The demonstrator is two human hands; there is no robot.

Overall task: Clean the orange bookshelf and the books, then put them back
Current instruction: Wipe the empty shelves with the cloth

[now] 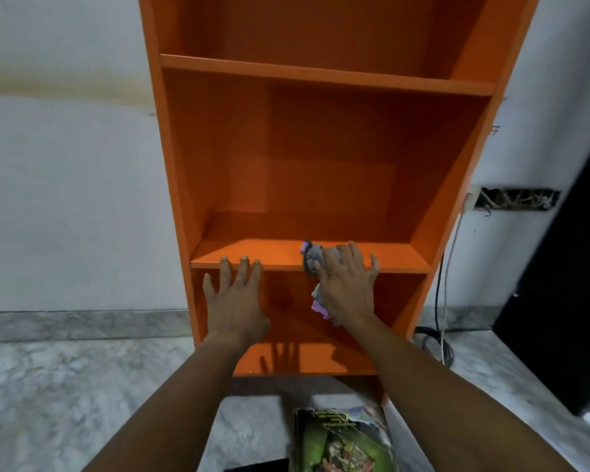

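The orange bookshelf stands against the white wall with bare shelves. My right hand presses a grey and purple cloth flat against the front edge of the lower shelf board, fingers spread; part of the cloth hangs below my palm. My left hand is spread open, its fingertips resting on the same board's front edge to the left. A stack of books, a green cover on top, lies on the floor in front of the shelf.
Marble floor spreads left and right of the shelf. White and black cables hang from a wall socket at the right. A dark door or panel stands at the far right.
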